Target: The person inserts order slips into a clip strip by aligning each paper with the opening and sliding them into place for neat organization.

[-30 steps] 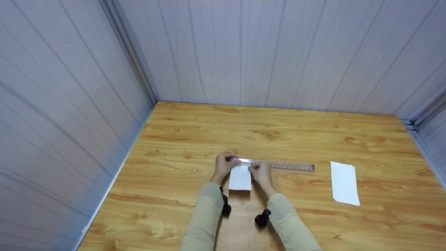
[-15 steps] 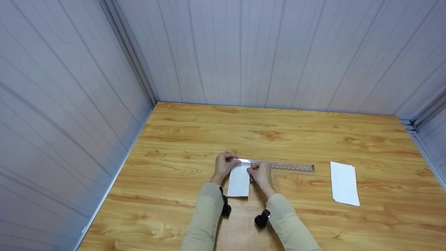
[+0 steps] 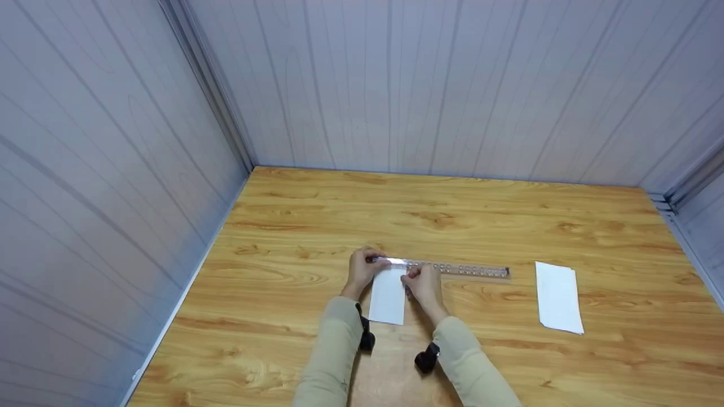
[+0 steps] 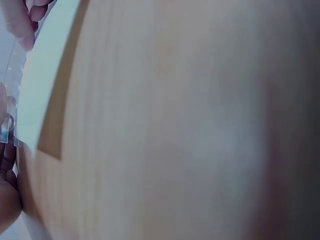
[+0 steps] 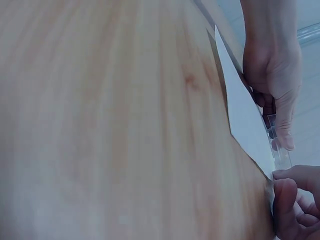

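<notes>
A long clear plastic strip with a row of round shapes and dark ends lies crosswise on the table. My left hand grips its left end, thumb in front and fingers behind. A white paper sheet extends from the strip toward me, its top edge at the strip; whether it goes inside is unclear. Beside its upper right edge, my right hand pinches the paper between thumb and index finger. In the right wrist view, the paper tilts up off the table, casting a shadow, and the left thumb presses the strip.
Another stack of white paper lies to the right, apart from both hands. The wood-grain table meets pale panel walls at the back and sides. A dark wrist camera hangs at the right cuff.
The paper's near edge has come lower, toward me, and slightly left, so more of its length shows. Both hands and the plastic strip have stayed almost in place.
</notes>
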`<state>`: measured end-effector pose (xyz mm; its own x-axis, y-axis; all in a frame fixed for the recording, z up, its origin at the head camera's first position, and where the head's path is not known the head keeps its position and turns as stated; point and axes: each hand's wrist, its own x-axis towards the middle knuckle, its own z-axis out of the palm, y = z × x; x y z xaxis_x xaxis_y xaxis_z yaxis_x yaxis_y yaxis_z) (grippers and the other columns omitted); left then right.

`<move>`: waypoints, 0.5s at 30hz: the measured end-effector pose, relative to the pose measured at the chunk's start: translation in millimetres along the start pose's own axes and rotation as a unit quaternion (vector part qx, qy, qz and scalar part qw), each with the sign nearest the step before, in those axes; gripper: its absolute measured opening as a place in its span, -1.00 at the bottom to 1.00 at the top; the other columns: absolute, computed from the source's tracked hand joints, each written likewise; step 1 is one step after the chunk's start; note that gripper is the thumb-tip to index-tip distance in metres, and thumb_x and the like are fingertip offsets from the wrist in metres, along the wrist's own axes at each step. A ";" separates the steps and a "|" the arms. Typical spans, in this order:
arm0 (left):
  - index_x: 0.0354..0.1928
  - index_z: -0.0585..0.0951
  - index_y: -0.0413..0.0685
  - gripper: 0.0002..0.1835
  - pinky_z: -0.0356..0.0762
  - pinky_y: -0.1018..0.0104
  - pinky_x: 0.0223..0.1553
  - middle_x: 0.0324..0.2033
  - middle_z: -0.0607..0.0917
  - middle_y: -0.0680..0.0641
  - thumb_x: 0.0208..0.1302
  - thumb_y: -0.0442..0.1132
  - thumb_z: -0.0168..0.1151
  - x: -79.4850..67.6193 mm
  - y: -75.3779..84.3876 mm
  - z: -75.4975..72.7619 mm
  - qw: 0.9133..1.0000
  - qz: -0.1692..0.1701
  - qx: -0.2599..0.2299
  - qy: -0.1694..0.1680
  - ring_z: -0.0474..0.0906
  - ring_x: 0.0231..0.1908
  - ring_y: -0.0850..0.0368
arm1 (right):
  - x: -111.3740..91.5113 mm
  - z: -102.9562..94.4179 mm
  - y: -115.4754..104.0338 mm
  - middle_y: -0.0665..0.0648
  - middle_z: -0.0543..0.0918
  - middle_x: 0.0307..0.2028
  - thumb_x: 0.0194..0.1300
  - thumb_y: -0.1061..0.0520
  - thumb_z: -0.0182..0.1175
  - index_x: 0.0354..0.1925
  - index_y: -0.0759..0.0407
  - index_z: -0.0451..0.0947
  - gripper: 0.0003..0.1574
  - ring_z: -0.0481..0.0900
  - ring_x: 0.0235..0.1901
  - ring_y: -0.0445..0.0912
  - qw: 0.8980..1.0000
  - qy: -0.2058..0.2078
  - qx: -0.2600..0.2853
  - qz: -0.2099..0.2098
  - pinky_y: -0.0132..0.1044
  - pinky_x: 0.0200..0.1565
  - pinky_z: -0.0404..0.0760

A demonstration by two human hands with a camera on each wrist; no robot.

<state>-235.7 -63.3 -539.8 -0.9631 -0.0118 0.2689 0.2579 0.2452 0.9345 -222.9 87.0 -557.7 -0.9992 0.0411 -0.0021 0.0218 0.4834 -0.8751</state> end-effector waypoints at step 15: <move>-0.45 0.56 -0.58 -0.83 0.37 -0.09 -0.30 -0.48 0.53 -0.47 -0.15 -0.56 0.31 -0.3 -1.9 0.1 1.000 0.018 -0.007 -0.001 0.42 -0.37 -0.38 | -13.5 -26.8 -1.3 0.05 0.51 -0.65 -0.04 0.30 0.24 -0.58 0.28 0.51 -0.91 0.42 -0.62 -0.16 0.995 0.017 -0.079 -0.066 -0.32 -0.53 0.43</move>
<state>-235.9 -63.6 -541.7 -0.9534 -0.0016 0.3016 0.2929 0.2327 0.9274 -208.5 109.3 -543.6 -0.9920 -0.0041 0.1259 -0.1014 0.6184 -0.7793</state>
